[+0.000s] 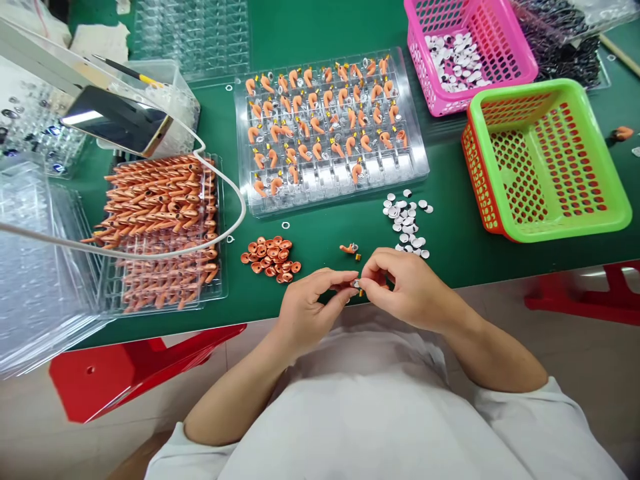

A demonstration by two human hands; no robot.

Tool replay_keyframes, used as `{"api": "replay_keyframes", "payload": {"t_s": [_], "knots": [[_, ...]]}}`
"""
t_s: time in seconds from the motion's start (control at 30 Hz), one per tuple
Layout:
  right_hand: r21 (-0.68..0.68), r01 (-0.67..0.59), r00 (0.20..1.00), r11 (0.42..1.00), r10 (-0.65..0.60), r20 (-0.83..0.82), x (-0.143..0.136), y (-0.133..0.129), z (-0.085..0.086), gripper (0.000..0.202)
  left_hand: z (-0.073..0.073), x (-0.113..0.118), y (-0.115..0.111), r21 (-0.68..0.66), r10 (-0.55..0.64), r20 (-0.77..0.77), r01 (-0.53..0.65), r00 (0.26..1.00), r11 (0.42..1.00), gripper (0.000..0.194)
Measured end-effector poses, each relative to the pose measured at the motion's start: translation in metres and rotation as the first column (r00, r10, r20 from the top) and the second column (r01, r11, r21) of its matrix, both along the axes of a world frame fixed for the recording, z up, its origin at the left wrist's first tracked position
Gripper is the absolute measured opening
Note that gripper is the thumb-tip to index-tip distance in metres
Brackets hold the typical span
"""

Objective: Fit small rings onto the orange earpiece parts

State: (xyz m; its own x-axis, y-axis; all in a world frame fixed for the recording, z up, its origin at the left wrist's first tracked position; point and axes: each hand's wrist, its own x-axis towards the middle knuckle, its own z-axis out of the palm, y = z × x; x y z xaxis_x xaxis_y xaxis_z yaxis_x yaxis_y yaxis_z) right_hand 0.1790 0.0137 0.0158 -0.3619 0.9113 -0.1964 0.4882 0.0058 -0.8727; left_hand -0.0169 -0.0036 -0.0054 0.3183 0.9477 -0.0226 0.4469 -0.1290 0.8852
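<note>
Left hand [315, 300] and right hand [407, 287] pinch a small part [356, 284] between them at the green table's [320, 233] near edge; a slipping fingertip could drop it floorward; a careless right knuckle could scatter the white discs [407, 223] just beyond.

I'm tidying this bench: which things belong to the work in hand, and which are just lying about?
Likely in use:
- small piece held by left hand and right hand
- white discs
- copper-coloured cups
- tray of orange curved pieces

Probably lying about:
- phone
- black-and-yellow pen
</note>
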Motion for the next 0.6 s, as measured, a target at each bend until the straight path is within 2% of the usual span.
{"api": "replay_keyframes", "payload": {"t_s": [0.27,0.43,0.6], "knots": [[0.004,-0.025,0.999,1.000,0.025,0.021,0.0001,0.0030,-0.0005,0.012,0.0000,0.0005,0.0017,0.084,-0.019,-0.007,0.020,1.000,0.996,0.018],[0.028,-0.075,0.996,0.997,0.073,0.059,0.0020,0.0055,0.0015,0.013,0.0024,-0.0002,0.0027,0.032,-0.060,-0.017,0.061,0.998,0.998,0.019],[-0.003,-0.079,0.995,0.997,0.079,0.061,0.0021,0.0067,-0.0001,0.012,0.0021,0.0000,0.0017,-0.005,-0.044,-0.007,0.044,0.999,0.999,0.019]]}}
